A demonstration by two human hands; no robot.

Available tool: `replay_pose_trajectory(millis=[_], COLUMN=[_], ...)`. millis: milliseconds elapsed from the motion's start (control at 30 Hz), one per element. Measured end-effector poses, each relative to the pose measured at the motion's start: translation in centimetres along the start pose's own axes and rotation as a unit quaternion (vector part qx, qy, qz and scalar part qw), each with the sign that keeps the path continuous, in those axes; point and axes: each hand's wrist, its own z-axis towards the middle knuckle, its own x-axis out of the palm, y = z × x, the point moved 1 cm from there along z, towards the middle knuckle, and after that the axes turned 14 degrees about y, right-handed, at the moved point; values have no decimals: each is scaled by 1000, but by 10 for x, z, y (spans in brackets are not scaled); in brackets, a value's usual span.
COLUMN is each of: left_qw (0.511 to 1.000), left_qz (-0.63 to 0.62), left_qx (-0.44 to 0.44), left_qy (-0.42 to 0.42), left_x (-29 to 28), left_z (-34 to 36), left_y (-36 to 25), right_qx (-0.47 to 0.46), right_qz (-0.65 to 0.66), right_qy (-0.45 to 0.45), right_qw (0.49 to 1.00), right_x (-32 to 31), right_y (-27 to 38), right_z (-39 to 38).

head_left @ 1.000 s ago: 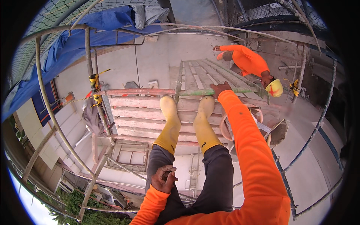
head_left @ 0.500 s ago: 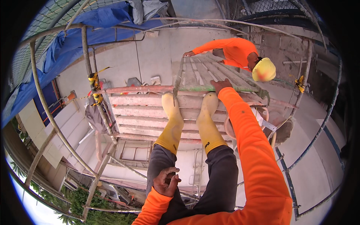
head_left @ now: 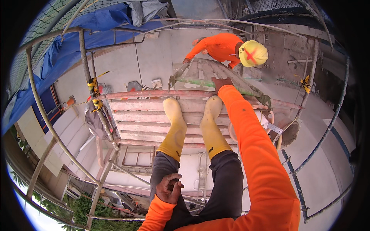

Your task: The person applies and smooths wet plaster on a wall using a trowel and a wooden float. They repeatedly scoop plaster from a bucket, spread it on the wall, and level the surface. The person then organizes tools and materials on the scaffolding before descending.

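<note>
My right hand (head_left: 222, 83) is closed over the green-painted near edge of a slatted scaffold plank (head_left: 210, 71), which slants up beyond the platform. A co-worker (head_left: 221, 48) in an orange top and yellow helmet bends over its far side, one hand on its left edge. My left hand (head_left: 169, 188) hangs by my thigh, fingers loosely curled, thumb apart, with nothing visible in it. I stand in yellow boots (head_left: 173, 115) on a pinkish slatted platform (head_left: 142, 115), just short of its red far rail (head_left: 146, 93).
Scaffold pipes (head_left: 46, 111) surround the platform; striped tape (head_left: 95, 94) wraps a left upright. A bucket (head_left: 287, 133) stands right of the platform. Blue tarpaulin (head_left: 69, 50) hangs at the far left. Concrete floor (head_left: 154, 54) lies well below.
The plank's green edge has shifted away from the red rail and to the left, my right hand moving with it. The co-worker has shifted left and farther away. My left hand stays nearly still.
</note>
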Motion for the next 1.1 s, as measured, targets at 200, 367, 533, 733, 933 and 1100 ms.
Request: replay_pose_trajectory(millis=[200,367,533,733,933,1100], left_qw=[1000,1000,999,1000,999,998], left_qz=[-3,-7,-5,22,-42,-39], left_qx=[-18,-27,-36,6,1,-17], left_qy=[-2,-11,-20,-9,-15,-54], left_x=[1,-2,-1,-2,-2,-12], left_z=[3,5,3,5,7,-4], left_y=[-6,-8,-10,-1,16,18], right_qx=[-16,-20,-8,-89,-163,-85], right_qz=[-13,-18,-36,14,146,189], right_qy=[28,-9,-32,-73,-82,-41], right_qw=[999,1000,999,993,972,978], right_x=[4,6,-6,-34,1,32], right_y=[20,34,53,110,133,72], right_z=[15,31,37,-20,-149,-267])
